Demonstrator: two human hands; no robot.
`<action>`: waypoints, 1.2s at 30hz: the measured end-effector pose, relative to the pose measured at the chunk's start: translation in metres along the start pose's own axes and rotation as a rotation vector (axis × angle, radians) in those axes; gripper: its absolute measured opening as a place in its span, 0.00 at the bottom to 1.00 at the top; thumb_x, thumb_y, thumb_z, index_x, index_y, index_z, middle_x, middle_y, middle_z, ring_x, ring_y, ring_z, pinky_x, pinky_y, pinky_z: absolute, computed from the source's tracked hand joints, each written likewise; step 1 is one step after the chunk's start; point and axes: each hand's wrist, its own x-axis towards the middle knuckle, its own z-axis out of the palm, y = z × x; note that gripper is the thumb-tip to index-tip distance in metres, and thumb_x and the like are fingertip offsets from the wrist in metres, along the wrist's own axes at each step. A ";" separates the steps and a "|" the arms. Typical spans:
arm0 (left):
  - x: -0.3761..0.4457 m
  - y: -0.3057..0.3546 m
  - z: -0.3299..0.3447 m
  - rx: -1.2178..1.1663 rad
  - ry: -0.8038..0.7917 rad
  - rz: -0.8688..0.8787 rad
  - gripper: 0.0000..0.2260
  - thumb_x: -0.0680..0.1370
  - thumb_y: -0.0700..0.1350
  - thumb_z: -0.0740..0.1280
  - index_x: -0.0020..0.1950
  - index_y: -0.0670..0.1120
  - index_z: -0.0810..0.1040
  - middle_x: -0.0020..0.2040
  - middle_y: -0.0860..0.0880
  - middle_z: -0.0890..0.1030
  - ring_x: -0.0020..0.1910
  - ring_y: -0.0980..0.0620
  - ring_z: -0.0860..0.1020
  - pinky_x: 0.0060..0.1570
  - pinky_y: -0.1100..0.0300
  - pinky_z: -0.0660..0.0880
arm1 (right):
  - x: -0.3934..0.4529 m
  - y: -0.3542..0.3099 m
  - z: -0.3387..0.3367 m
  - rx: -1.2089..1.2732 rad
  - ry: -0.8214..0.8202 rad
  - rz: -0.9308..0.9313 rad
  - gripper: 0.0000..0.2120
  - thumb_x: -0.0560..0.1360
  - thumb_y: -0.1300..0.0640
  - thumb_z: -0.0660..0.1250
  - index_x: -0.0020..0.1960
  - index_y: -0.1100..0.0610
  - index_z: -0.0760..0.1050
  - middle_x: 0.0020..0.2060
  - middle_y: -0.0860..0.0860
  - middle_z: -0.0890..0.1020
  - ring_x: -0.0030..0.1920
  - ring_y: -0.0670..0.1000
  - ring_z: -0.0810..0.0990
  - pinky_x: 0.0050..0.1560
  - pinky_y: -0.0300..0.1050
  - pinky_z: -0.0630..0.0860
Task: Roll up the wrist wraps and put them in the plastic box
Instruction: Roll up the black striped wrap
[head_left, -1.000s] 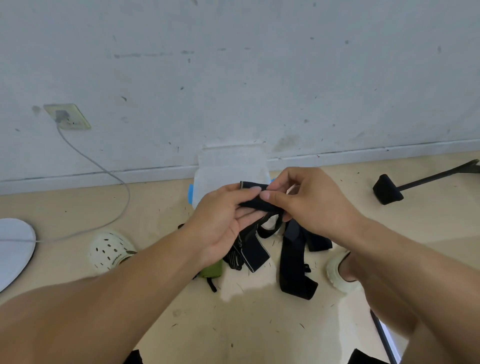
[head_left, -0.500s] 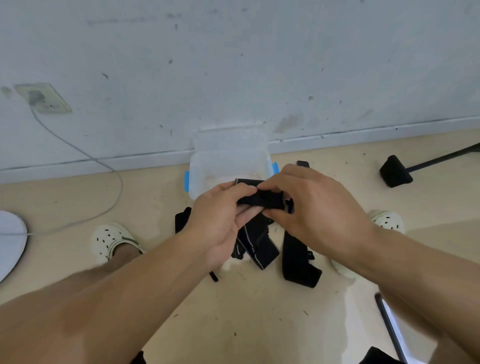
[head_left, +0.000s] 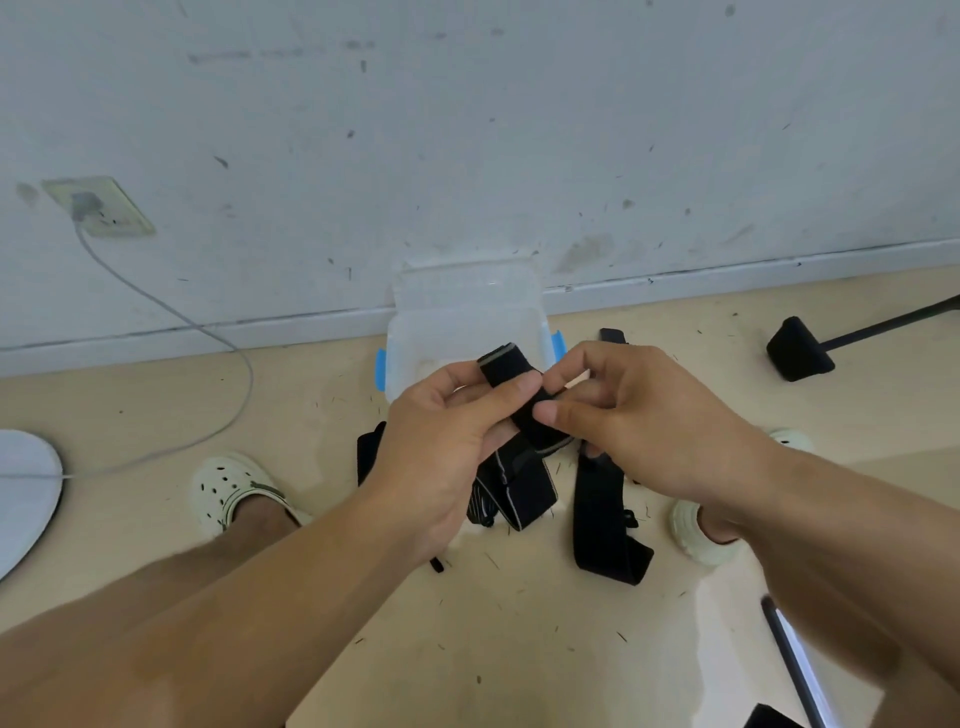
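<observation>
Wrist wrap (head_left: 519, 400) is sitting up in the air between your hands, just in front of the plastic box (head_left: 457, 332) and above the floor (head_left: 519, 649). You're pinching it with your left hand (head_left: 441, 452), thumb on top and fingers (head_left: 467, 395) curled under the strip, while your right hand (head_left: 639, 421) is pinching the same strip from the other side, its fingers bent round it. The far end is sticking up free and the tail is hanging down toward the loose wraps (head_left: 602, 519) lying on the floor. Roll looks barely started, so the risks are mostly about tension: if either pinch is easing off, the stretchy strip is likely springing open and you're starting over. The hanging tail is probably going to snag or drag the other wraps up with it if it's tangling in that pile; I can't tell whether it's touching them. A crooked first turn is likely giving you a cone-shaped roll that won't hold. The box is standing open against the wall (head_left: 467, 130), near enough, but a loose roll could be unwinding on the drop.
</observation>
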 end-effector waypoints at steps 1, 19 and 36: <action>0.000 0.000 -0.001 0.018 0.002 0.007 0.16 0.68 0.42 0.77 0.54 0.40 0.83 0.49 0.42 0.88 0.51 0.46 0.88 0.55 0.55 0.83 | -0.001 0.000 0.001 0.040 -0.010 0.018 0.04 0.78 0.51 0.73 0.47 0.50 0.79 0.33 0.49 0.86 0.32 0.44 0.80 0.39 0.39 0.75; 0.000 0.028 -0.006 0.802 -0.246 0.163 0.16 0.74 0.40 0.79 0.53 0.49 0.74 0.41 0.50 0.89 0.38 0.52 0.86 0.38 0.63 0.78 | 0.001 -0.001 -0.026 -0.130 -0.129 -0.166 0.13 0.68 0.41 0.75 0.51 0.42 0.82 0.40 0.42 0.86 0.45 0.39 0.83 0.55 0.43 0.75; 0.004 0.018 -0.009 0.547 -0.224 0.131 0.14 0.80 0.51 0.69 0.63 0.48 0.84 0.54 0.49 0.88 0.56 0.50 0.86 0.62 0.45 0.81 | 0.001 -0.002 -0.022 0.178 0.032 -0.165 0.14 0.75 0.58 0.76 0.60 0.52 0.83 0.36 0.44 0.87 0.39 0.44 0.86 0.47 0.37 0.83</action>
